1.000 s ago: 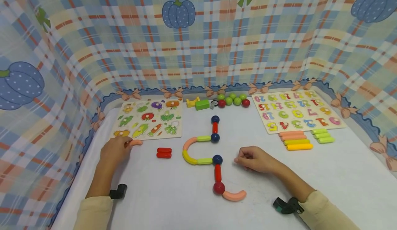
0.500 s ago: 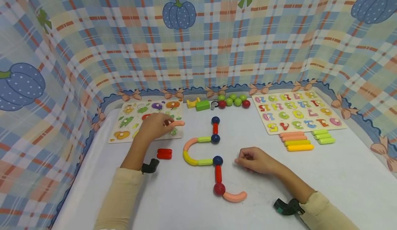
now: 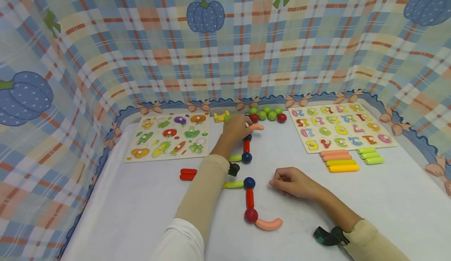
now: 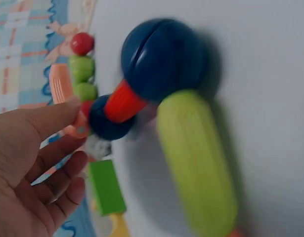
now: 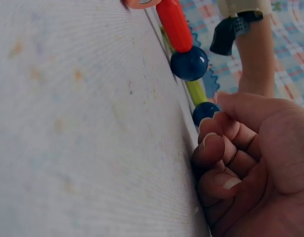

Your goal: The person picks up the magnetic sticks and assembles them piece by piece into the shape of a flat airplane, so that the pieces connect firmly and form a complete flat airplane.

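My left hand [image 3: 235,130] pinches a curved salmon-pink stick [image 3: 256,127] between thumb and fingers, above the top blue ball [image 3: 248,137] of a chain of toy pieces. In the left wrist view the stick [image 4: 62,94] shows ridged sides. The chain runs toward me through a red stick [image 3: 246,146], blue balls [image 3: 249,182] and a red ball [image 3: 251,215], ending in a curved salmon stick [image 3: 269,224]. My left sleeve hides its curved left portion. Right of the chain, my right hand [image 3: 295,182] rests on the table, fingers loosely curled, holding nothing.
A vegetable puzzle board [image 3: 172,135] lies at left, a number puzzle board [image 3: 340,127] at right. Near the latter lie salmon, yellow and green sticks [image 3: 343,168]. Green and red balls [image 3: 272,115] line the back. Red sticks [image 3: 188,171] lie left of my left sleeve.
My left hand has picked up the curved salmon stick beside the vegetable board and carried it right and away, over the chain's far end. My right hand has stayed put.
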`<state>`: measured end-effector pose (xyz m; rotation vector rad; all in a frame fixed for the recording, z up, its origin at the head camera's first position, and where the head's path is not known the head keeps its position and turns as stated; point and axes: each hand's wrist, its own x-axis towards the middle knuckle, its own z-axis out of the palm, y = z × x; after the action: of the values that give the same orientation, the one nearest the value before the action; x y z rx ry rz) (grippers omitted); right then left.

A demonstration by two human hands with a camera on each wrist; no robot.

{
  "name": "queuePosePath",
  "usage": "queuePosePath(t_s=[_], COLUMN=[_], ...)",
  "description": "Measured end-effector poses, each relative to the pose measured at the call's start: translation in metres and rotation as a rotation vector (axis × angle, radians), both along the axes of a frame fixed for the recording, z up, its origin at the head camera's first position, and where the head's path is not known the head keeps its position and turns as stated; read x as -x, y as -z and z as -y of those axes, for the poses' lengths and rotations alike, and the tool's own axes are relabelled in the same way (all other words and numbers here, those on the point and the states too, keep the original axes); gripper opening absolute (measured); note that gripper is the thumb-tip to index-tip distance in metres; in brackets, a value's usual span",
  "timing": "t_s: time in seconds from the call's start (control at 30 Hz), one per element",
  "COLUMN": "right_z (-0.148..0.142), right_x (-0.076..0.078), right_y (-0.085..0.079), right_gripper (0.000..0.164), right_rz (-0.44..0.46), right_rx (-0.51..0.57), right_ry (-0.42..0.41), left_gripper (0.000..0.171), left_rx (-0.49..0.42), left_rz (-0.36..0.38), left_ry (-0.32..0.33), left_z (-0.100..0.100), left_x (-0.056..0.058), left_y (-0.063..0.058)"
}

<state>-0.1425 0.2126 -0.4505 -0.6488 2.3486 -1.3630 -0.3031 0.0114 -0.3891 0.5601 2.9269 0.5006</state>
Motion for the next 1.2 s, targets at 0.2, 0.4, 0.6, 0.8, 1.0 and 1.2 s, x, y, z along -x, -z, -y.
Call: queuePosePath(t_s=[0.2,0.4,0.6,0.8,1.0,1.2], right_z=[-0.002,-0.001,0.001,0.008,0.002,0.001], right_x=[0.0,0.001,-0.002,-0.009,-0.003,-0.004], right_y=[0.0,-0.001,-0.004,-0.024,-0.007,-0.007], right_gripper=[0.022,0.021,0.02,0.018,0.019,0.017], right_rz=[0.006,0.001,0.021,0.018,-0.017,-0.018], right_rx=[0.015,0.028,0.02,0.043,0.038,0.04], right_ry=[-0.013,-0.008,0.0,-0.004,-0.009,-0.008], left_gripper=[0.02,0.028,0.03,0.031,0.04,0.045], left_rx=[-0.007,0.044,0.146,0.167,0.184,0.15], left_rz=[-0.011,-0.023,0.03,0.02,0.018,-0.015], left_ry=[-0.041,-0.047,-0.068,-0.099,-0.173,-0.18], left_z=[-0.018,-0.021,-0.02,-0.019,-0.013,-0.009], left_x=[-0.003,-0.006,-0.008,-0.009,-0.009,-0.009], left_y=[0.011,0.014,0.018,0.021,0.026,0.03])
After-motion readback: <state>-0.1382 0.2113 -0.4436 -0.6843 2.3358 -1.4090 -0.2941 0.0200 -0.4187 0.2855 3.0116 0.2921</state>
